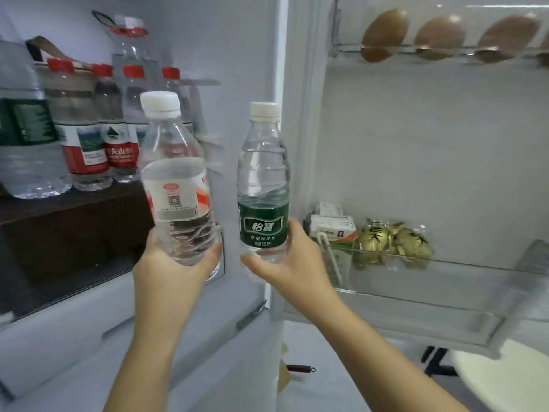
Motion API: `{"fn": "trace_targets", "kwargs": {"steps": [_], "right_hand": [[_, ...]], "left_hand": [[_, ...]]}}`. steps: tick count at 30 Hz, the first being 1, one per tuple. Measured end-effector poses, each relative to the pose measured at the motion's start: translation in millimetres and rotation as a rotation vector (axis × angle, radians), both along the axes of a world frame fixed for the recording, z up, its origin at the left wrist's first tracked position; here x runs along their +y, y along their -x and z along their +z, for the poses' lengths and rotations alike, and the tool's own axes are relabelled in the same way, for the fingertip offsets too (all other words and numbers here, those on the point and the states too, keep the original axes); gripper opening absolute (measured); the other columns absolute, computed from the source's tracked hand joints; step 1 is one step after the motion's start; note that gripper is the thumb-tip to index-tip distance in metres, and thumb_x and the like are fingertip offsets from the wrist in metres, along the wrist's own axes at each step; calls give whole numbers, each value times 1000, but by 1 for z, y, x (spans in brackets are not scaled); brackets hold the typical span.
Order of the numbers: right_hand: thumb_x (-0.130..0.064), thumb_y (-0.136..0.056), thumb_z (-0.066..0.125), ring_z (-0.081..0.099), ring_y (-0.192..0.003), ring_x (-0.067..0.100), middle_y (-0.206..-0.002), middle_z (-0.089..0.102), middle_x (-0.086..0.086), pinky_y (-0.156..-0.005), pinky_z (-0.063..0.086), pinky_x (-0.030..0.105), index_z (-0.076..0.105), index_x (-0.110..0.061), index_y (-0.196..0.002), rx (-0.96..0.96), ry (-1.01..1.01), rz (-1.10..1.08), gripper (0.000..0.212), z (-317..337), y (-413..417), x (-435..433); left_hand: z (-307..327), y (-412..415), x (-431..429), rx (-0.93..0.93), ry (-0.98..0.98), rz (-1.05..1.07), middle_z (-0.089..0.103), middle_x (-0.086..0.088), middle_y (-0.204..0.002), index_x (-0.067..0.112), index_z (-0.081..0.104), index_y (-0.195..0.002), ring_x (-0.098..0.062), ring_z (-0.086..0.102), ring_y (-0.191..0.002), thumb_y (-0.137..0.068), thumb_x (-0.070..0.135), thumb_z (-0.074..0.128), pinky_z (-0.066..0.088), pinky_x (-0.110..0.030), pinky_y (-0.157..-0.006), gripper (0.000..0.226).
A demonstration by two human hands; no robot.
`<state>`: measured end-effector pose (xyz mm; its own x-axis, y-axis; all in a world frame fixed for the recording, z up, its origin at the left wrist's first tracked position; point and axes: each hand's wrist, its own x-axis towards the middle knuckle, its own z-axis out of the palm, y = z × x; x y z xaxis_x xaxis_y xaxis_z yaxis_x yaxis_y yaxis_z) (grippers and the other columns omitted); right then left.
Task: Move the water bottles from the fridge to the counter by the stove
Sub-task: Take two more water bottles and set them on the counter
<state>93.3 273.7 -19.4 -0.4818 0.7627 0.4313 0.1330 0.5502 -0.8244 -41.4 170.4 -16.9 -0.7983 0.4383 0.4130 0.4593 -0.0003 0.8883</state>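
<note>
My left hand point(166, 263) grips the base of a clear water bottle with a white cap and a pale red-and-white label point(175, 179), tilted slightly left. My right hand point(294, 260) holds the bottom of an upright bottle with a white cap and a green label point(263, 185). Both bottles are raised in front of the open fridge. On the fridge shelf point(68, 203) at the left stand several red-capped water bottles point(86, 126) and a large green-labelled bottle point(23, 135).
The open fridge door is at the right. Its upper rack holds brown eggs point(439, 37). Its lower door shelf point(445, 281) holds a small carton point(332, 227) and gold-wrapped items point(392, 239). A white round object point(505, 379) sits at the bottom right.
</note>
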Motion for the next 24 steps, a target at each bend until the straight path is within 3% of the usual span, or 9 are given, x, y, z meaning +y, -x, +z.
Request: {"fn": "trace_targets", "kwargs": {"steps": [4,9,14,20,24], "right_hand": [[-28,-70,86,58,-102,-13,-111,65,-21,-86,46,7,53,-28,-126,0,5,-49,65,-8,-57,-15],[-26,-70,87,58,-99,-15,-108,66,-22,-79,45,4,52,-25,-128,12,21,-126,67,-14,-123,-33],[-28,-70,86,61,-100,-7,-108,68,-18,-85,50,14,54,-24,-125,16,24,-268,65,-23,-188,-42],[-23,-70,86,62,-92,-10,-99,67,-21,-72,45,5,55,-27,-116,27,34,-462,55,-23,-263,-49],[-25,-70,84,63,-90,-8,-99,69,-16,-72,47,7,57,-27,-116,16,43,-608,53,-18,-308,-49]], "left_hand": [[-12,-49,-5,-31,22,-83,57,20,-83,31,56,-111,-8,55,-79,-71,28,84,40,-24,-68,50],[-22,-106,-10,-70,38,-177,57,25,-81,34,55,-109,13,48,-73,-68,34,84,39,-20,-63,50],[-29,-162,-7,-79,52,-312,67,20,-90,35,58,-110,8,59,-83,-68,35,83,41,-15,-64,49],[-30,-231,10,-75,51,-513,63,25,-94,41,55,-114,12,55,-84,-72,35,81,39,-11,-65,50],[-26,-272,35,-29,46,-668,64,25,-95,42,55,-112,12,57,-87,-72,35,81,39,-9,-67,48]]}}
